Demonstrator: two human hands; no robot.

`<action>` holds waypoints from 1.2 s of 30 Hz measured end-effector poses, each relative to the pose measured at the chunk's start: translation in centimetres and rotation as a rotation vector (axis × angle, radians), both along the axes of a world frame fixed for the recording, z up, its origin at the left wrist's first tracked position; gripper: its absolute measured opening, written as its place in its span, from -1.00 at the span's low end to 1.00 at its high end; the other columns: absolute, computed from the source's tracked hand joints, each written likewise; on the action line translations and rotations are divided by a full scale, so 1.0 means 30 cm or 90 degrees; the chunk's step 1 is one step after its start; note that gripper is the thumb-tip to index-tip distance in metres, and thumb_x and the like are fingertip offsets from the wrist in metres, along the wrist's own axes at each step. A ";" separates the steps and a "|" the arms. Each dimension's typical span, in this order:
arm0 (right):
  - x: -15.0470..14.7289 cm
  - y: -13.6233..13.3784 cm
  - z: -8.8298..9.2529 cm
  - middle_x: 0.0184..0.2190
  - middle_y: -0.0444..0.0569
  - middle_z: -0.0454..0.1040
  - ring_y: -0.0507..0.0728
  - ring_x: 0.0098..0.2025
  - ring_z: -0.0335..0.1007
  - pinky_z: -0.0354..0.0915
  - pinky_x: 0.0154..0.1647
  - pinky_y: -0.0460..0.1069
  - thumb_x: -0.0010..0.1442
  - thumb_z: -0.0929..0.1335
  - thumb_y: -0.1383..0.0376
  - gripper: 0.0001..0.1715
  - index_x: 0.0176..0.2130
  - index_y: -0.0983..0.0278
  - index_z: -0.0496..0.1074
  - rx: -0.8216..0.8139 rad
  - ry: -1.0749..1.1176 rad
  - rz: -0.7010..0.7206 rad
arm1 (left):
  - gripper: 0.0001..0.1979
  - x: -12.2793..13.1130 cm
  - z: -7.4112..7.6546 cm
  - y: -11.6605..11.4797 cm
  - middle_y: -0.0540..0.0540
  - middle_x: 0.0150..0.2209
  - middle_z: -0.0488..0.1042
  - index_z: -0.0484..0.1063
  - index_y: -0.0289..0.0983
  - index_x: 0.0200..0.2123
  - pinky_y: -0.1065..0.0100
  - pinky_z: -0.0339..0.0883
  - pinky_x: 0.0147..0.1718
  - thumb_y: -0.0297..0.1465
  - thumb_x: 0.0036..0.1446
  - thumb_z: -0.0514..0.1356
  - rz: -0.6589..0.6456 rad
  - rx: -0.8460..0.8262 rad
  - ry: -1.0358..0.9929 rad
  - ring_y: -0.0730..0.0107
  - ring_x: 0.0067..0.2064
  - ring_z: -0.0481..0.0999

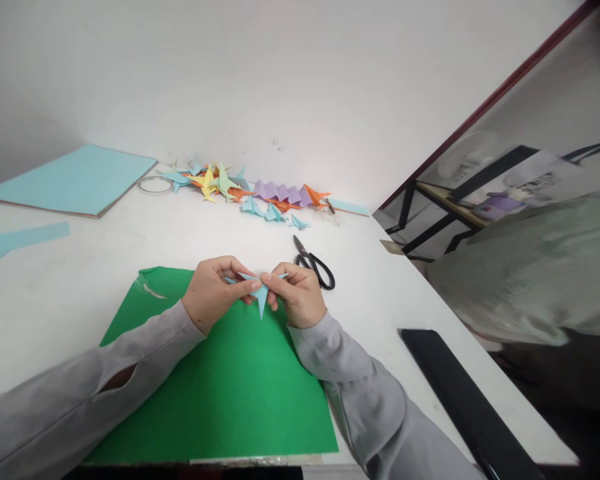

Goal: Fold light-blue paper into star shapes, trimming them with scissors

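Note:
Both hands meet over a green sheet (220, 393), pinching one small light-blue folded paper figure (261, 300) between them. My left hand (214, 293) grips its left part with thumb and fingers. On the other side, my right hand (300, 293) has its thumb pressed against the middle of the figure. One pointed tip hangs downward, and other points stick out to the sides. Fingers hide part of the folds. Black-handled scissors (313, 262) lie just beyond my right hand.
Folded paper figures (215, 181) in several colours are heaped along the wall, beside a purple pleated strip (283, 193). Light-blue sheets (80, 177) are stacked at the back left, with a blue offcut (25, 239) nearer. A long black object (465, 393) lies at the right edge.

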State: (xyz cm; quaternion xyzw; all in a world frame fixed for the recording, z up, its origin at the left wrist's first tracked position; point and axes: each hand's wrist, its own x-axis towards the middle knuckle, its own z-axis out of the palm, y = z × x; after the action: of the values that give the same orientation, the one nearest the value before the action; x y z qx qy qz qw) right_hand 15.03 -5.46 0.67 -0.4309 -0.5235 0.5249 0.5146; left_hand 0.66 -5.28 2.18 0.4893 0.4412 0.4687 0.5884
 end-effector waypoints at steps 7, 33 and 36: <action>0.011 0.009 -0.009 -0.79 -0.21 0.34 -0.07 -0.77 0.17 0.09 -0.74 -0.16 -0.08 0.42 0.17 -0.70 -0.61 0.29 0.31 0.052 0.005 -0.010 | -0.56 0.004 -0.001 0.002 0.10 -0.62 0.40 0.35 -0.36 -0.36 0.47 0.31 -0.61 -0.49 -0.43 0.38 -0.027 -0.077 -0.122 0.54 -0.64 0.41; 0.014 0.031 -0.041 -0.81 -0.22 0.35 -0.10 -0.79 0.15 0.04 -0.76 -0.19 -0.05 0.42 0.23 -0.71 -0.62 0.31 0.30 0.023 0.076 0.014 | -0.63 0.001 -0.006 0.003 0.01 -0.61 0.46 0.42 -0.39 -0.38 0.39 0.42 -0.53 -0.44 -0.37 0.38 -0.064 -0.076 -0.118 0.41 -0.57 0.49; 0.007 0.030 -0.044 -0.81 -0.22 0.35 -0.10 -0.80 0.15 0.05 -0.77 -0.20 -0.04 0.42 0.23 -0.72 -0.61 0.31 0.31 0.028 0.086 0.023 | -0.58 -0.003 -0.005 0.001 0.02 -0.62 0.45 0.42 -0.40 -0.32 0.35 0.43 -0.49 -0.46 -0.37 0.38 -0.065 -0.091 -0.136 0.40 -0.58 0.49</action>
State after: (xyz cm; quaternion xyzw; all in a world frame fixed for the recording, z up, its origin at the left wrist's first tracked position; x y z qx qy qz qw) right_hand 15.25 -4.57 -0.64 -0.3736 -0.5070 0.5502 0.5483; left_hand 0.55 -5.25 2.02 0.4154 0.3828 0.4547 0.6886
